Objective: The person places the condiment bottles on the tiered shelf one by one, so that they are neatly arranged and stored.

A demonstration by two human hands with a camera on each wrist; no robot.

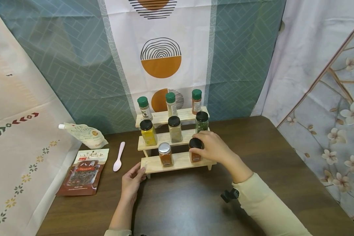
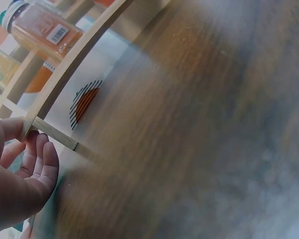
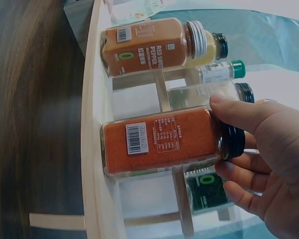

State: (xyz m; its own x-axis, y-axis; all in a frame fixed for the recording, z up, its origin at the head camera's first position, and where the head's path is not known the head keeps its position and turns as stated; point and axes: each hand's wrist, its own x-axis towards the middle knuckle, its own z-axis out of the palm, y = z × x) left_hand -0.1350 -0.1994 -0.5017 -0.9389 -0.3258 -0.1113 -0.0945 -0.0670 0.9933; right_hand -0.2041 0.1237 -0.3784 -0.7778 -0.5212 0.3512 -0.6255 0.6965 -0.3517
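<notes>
A three-step wooden spice rack [image 1: 180, 163] stands at the back of the table. My left hand [image 1: 130, 183] pinches the left end of its lowest step, with the thumb on top and the fingers curled below the board [image 2: 72, 69]. At the right end of that step, my right hand [image 1: 214, 148] grips a black-capped jar of red-orange spice [image 3: 162, 142] around the lid and shoulder. The jar stands upright, its base right at the board. To its left on the same step is a silver-capped jar labelled red sweet pepper [image 3: 144, 46].
Black-capped yellow [image 1: 148, 136], beige [image 1: 175, 131] and green [image 1: 202, 124] jars line the middle step. Several green-capped bottles [image 1: 171, 106] stand on top. Left of the rack lie a pink spoon [image 1: 119, 157], a brown spice packet [image 1: 84, 173] and a white spouted pouch [image 1: 87, 135].
</notes>
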